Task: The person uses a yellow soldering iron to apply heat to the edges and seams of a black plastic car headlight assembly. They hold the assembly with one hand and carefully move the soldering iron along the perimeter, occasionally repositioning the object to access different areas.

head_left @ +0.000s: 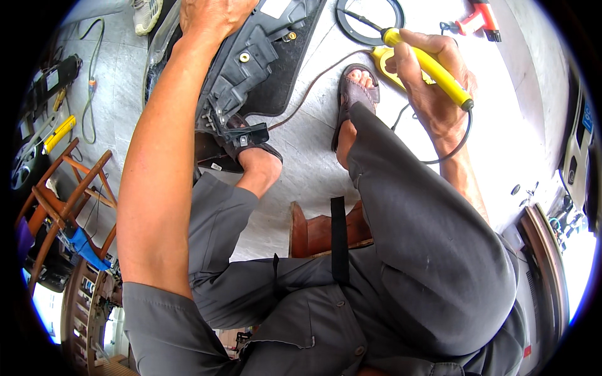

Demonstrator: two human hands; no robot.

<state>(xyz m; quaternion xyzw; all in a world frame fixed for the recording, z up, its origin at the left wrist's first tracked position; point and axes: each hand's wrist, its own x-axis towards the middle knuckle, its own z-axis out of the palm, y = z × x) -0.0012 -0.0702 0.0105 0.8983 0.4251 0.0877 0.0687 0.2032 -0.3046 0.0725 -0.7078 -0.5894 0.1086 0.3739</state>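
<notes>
At the top edge, my left hand (216, 14) lies at the near left side of a black plastic headlight housing (241, 75); its fingers run out of the picture, so their grip is hidden. The housing is tilted across a black mat, by my left foot. Over on the right, my right hand (433, 81) is closed around the yellow handle of a soldering iron (442, 74). Its thin dark shaft points up and left, over a black ring (371, 39) on the floor and apart from the housing. A black cord loops from the handle's back end past my wrist.
A yellow flat piece (387, 67) with a brown cord lies beneath my right hand. Beyond is a red power tool (480, 22). My sandalled feet flank the cord, and a low brown wooden stool (313, 233) is under me. A wooden frame (69, 188) stands left.
</notes>
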